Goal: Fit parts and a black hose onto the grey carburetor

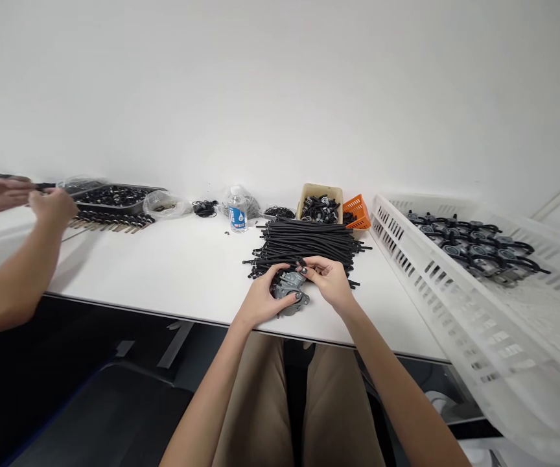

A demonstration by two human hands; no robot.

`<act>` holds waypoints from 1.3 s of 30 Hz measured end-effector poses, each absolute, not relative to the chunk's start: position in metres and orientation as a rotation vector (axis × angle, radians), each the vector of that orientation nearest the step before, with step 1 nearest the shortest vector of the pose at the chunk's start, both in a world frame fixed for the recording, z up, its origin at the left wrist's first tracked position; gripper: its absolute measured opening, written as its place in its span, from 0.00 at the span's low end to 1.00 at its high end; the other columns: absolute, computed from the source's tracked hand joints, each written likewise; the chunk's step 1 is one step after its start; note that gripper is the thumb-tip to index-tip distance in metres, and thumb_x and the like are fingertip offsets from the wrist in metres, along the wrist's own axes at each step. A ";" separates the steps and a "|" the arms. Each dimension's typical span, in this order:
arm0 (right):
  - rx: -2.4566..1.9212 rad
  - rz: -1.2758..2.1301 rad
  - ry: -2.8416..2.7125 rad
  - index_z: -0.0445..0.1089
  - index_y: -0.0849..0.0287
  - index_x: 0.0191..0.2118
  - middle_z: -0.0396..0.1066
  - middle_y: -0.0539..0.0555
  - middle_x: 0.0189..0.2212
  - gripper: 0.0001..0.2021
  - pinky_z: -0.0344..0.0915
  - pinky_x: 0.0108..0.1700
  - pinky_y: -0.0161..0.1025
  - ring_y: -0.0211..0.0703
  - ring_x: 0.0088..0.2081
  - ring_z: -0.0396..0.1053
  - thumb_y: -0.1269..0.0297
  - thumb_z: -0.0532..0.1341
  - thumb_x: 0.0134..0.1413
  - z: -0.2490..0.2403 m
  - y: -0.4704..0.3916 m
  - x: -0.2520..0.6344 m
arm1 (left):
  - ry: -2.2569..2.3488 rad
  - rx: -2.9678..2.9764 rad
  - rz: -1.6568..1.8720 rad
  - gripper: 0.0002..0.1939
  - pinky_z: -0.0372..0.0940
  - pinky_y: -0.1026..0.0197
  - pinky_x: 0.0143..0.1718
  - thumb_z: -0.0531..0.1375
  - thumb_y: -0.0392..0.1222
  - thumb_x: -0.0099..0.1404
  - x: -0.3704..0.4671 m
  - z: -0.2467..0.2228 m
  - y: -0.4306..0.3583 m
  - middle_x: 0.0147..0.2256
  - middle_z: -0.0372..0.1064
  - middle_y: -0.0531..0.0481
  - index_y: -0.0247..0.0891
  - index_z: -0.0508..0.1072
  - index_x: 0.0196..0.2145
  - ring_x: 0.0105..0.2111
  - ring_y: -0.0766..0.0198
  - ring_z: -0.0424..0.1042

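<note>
a small grey metal part (290, 293) is held between both hands at the near edge of the desk (173, 272), just in front of a pile of black hoses (309, 245). it looks rigid, cast and fairly heavy for its size, with knobs and ledges that give good purchase; it is judged best gripped around the body rather than by its thin fittings. the left hand (260, 299) is cupped around its left side, fingers curled; the right hand (328, 280) is pinched at its top, where a hose end seems to be held, though this cannot be told for sure. behind lie a tan box (319, 194), an orange basket (356, 211) and a bottle (237, 211). to the right a white crate (416, 259) holds more parts. a co-worker's hands (41, 198) are busy far left.
</note>
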State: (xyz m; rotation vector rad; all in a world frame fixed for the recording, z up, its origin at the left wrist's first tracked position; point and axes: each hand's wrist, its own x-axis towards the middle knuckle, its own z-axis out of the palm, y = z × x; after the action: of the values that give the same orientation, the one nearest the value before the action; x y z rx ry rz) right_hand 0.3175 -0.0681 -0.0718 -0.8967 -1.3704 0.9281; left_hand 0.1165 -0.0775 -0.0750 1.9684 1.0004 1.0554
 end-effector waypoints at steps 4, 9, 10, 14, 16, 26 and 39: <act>-0.803 1.002 -1.418 0.80 0.55 0.35 0.76 0.56 0.32 0.23 0.72 0.43 0.47 0.48 0.36 0.74 0.40 0.75 0.44 -0.063 -0.069 0.314 | 0.823 1.895 1.116 0.27 0.66 0.52 0.53 0.66 0.53 0.59 0.112 -0.077 -0.075 0.52 0.77 0.43 0.39 0.74 0.54 0.51 0.47 0.74; -0.728 1.044 -1.408 0.80 0.54 0.36 0.77 0.55 0.32 0.21 0.73 0.45 0.46 0.48 0.38 0.75 0.42 0.75 0.45 -0.062 -0.070 0.306 | 0.783 1.832 1.200 0.28 0.65 0.52 0.54 0.68 0.55 0.57 0.109 -0.079 -0.075 0.50 0.77 0.43 0.39 0.74 0.52 0.51 0.46 0.74; -0.723 1.047 -1.399 0.80 0.54 0.36 0.77 0.55 0.32 0.21 0.73 0.46 0.47 0.48 0.38 0.75 0.42 0.75 0.45 -0.063 -0.070 0.304 | 0.784 1.831 1.205 0.28 0.65 0.52 0.54 0.69 0.55 0.57 0.109 -0.080 -0.075 0.50 0.77 0.43 0.39 0.74 0.52 0.51 0.46 0.74; -0.728 1.056 -1.374 0.80 0.54 0.37 0.78 0.56 0.34 0.21 0.74 0.48 0.48 0.49 0.40 0.76 0.42 0.76 0.45 -0.069 -0.073 0.304 | 0.797 1.849 1.214 0.28 0.65 0.52 0.53 0.69 0.55 0.56 0.109 -0.079 -0.076 0.50 0.77 0.42 0.39 0.74 0.51 0.51 0.46 0.74; -0.738 1.064 -1.374 0.80 0.54 0.39 0.78 0.57 0.35 0.22 0.74 0.50 0.50 0.51 0.42 0.76 0.43 0.76 0.44 -0.069 -0.075 0.306 | 0.804 1.858 1.225 0.28 0.64 0.51 0.54 0.69 0.54 0.56 0.109 -0.079 -0.076 0.50 0.77 0.42 0.40 0.74 0.51 0.51 0.46 0.74; -0.862 0.860 -1.636 0.81 0.52 0.42 0.77 0.57 0.41 0.23 0.69 0.55 0.51 0.52 0.46 0.74 0.39 0.70 0.52 -0.067 -0.077 0.308 | 0.861 1.849 1.280 0.35 0.61 0.46 0.60 0.71 0.58 0.55 0.109 -0.082 -0.074 0.55 0.72 0.40 0.41 0.71 0.56 0.55 0.44 0.70; -0.712 0.981 -1.859 0.81 0.55 0.38 0.76 0.58 0.38 0.26 0.71 0.43 0.45 0.51 0.40 0.74 0.34 0.68 0.54 -0.017 -0.053 0.300 | 0.338 0.948 1.007 0.51 0.73 0.44 0.50 0.76 0.62 0.47 0.120 -0.094 -0.080 0.54 0.76 0.41 0.47 0.65 0.64 0.51 0.44 0.77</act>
State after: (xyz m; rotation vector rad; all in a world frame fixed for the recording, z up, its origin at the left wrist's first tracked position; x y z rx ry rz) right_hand 0.2999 -0.0532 -0.0174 -0.7119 -1.8595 0.9805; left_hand 0.1204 -0.0798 -0.0936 0.9483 0.3377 1.0066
